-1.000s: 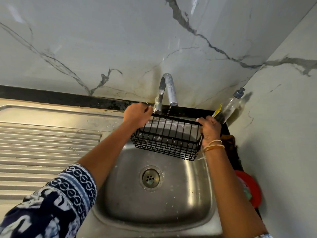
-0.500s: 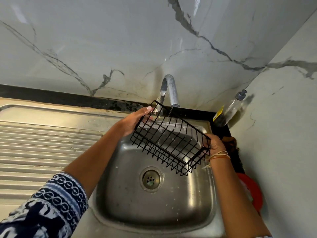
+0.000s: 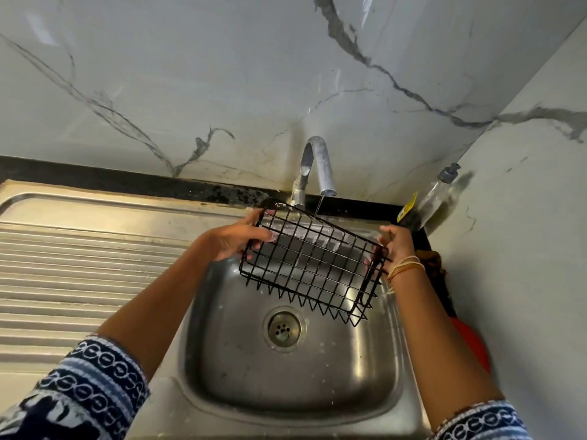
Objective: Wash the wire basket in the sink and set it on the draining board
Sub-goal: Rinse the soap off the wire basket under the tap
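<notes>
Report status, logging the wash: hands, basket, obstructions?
Left hand and right hand grip black wire basket, tilted under running steel tap. Ridged steel draining board unobstructed.

one basket [image 3: 313, 268], one tap [image 3: 319, 166], one bottle [image 3: 428, 198], two hands.

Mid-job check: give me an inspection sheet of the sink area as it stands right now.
Surface: steel sink with drain; ribbed draining board to its left.
Job's things: black wire basket held tilted over the bowl, a thin stream from the tap landing on its far edge.
Clutter: clear pump bottle leaning in the back right corner; something red by the sink's right edge, partly hidden.
Hands: left hand holds the basket's left end; right hand holds its right end, thread bands on the wrist.
Cables: nothing seen.
Surroundings: marble-look wall behind and on the right.
</notes>
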{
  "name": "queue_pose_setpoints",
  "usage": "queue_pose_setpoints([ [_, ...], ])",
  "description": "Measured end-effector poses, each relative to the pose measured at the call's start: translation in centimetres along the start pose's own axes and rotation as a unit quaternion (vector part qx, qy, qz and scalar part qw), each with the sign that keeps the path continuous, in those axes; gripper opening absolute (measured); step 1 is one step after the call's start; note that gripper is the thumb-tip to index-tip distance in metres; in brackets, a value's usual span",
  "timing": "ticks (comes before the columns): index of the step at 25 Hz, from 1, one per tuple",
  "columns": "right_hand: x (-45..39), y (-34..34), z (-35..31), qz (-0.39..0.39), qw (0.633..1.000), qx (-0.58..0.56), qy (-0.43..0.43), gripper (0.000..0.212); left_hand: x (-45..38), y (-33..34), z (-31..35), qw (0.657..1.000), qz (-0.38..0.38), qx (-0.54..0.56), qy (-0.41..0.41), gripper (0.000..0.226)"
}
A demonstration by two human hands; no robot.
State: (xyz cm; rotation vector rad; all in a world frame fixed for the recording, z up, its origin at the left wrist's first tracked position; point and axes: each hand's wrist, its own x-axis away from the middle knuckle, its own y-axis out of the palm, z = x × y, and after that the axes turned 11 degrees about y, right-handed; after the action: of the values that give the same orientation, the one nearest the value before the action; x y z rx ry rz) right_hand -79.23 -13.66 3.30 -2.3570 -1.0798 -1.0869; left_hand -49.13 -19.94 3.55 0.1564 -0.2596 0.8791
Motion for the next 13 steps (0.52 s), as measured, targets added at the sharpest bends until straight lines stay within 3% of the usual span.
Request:
queue_pose_setpoints([
  [2,0.4,0.8,-0.8,0.022,0.997,0.055,-0.054,0.012,-0.4,0.9,-0.3,0.997,0.074,-0.023,0.005,0.052],
  [4,0.9,2.2,-1.1,0.048,0.971,0.187,-0.140,0.016,-0.8,1.6,-0.5,0.987,0.157,-0.021,0.018,0.043],
  [5,1.1,3.0,-0.7,0.085,0.937,0.276,-0.196,0.021,-1.0,2.0,-0.5,0.984,0.177,-0.017,0.023,0.041],
  [7,1.8,4.8,1.1,0.233,0.820,0.416,-0.318,0.032,-1.3,2.5,-0.8,0.978,0.208,-0.002,0.030,0.044],
  [8,2.3,5.9,2.5,0.288,0.766,0.441,-0.370,0.036,-1.5,2.8,-0.9,0.975,0.219,0.011,0.027,0.048],
  [9,3.1,7.3,3.8,0.310,0.734,0.451,-0.403,0.041,-1.6,3.1,-0.9,0.973,0.229,0.027,0.027,0.055],
  [11,5.3,10.3,6.8,0.253,0.713,0.482,-0.442,0.061,-1.4,3.5,-0.7,0.970,0.232,0.070,0.017,0.076],
  [13,6.6,12.1,10.0,0.143,0.639,0.554,-0.513,0.069,-2.0,2.7,-1.9,0.968,0.217,0.123,0.004,0.083],
])
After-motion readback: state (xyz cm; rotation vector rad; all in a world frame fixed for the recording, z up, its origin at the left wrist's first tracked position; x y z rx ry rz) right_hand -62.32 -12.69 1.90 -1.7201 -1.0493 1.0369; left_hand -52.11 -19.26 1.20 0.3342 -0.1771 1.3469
